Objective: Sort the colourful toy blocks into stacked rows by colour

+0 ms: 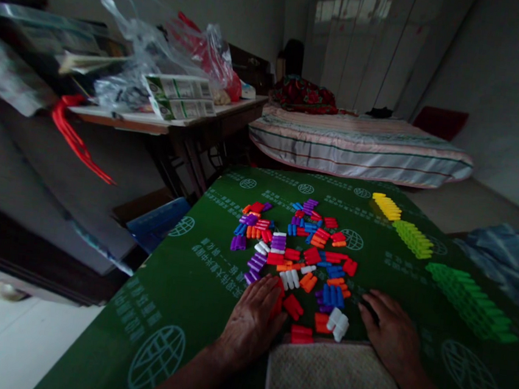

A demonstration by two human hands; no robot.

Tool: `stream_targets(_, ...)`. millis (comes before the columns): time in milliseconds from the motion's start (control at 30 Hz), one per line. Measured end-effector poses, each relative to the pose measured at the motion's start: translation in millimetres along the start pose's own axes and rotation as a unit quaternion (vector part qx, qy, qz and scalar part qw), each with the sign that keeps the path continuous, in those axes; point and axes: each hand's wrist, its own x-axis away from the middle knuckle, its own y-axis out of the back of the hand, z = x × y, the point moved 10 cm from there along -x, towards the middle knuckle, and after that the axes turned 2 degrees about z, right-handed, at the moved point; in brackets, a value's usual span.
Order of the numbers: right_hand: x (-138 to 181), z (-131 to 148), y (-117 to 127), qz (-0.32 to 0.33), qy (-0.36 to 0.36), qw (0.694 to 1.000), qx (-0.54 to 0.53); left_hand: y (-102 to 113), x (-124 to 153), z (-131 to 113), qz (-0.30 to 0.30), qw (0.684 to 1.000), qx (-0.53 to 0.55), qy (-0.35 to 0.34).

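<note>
My left hand (254, 316) rests at the near left of a loose pile, with its fingers curved around red plastic blocks (277, 300). How many it covers is hidden. On the green board, my right hand (391, 329) lies with thumb and fingers apart, holding nothing. Between the hands are a red block (293, 306), a white block (337, 323) and blue blocks (333, 296). Purple blocks (256, 261) and orange blocks (308, 282) are mixed in farther back. Rows of green blocks (469, 300), lime blocks (412, 238) and yellow blocks (387, 207) are lined up at the right.
The green board (193, 310) carries printed globes and lettering. A beige cloth-covered pad (338, 379) sits at the near edge. Left stands a cluttered desk (230, 115) with plastic bags (150, 43) and boxes (181, 97). Behind is a bed (360, 143); bluish cloth (506, 255) lies right.
</note>
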Motion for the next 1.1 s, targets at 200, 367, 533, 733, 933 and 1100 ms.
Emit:
stream_targets(200, -0.2, -0.3, 0.4, 0.003, 0.005, 1.0, 0.003, -11.1, -10.8, 0.9, 0.044, 0.999, 0.002, 0.019)
stream_targets(367, 0.1, 0.8, 1.6, -0.006, 0.015, 1.0, 0.009, -22.8, -22.8, 22.6, 0.078, 0.991, -0.008, 0.105)
stream_targets(533, -0.8, 0.5, 2.1, -0.005, 0.013, 1.0, 0.003, -32.4, -23.0, 22.4, 0.116, 0.986, -0.001, 0.121)
stream_targets(733, -0.2, 1.7, 1.5, -0.005, 0.01, 1.0, -0.002, -31.8, -18.1, 5.3, 0.138, 0.987, 0.015, 0.084)
stream_targets(933, 1.7, 0.3, -3.6, -0.004, 0.004, 1.0, -0.002, -27.5, -16.3, -2.5, 0.107, 0.993, 0.026, 0.044)
stream_targets(1100, 2.3, 0.1, -5.4, -0.004, 0.006, 1.0, -0.01, -23.4, -17.2, -9.7, 0.099, 0.995, -0.007, 0.018)
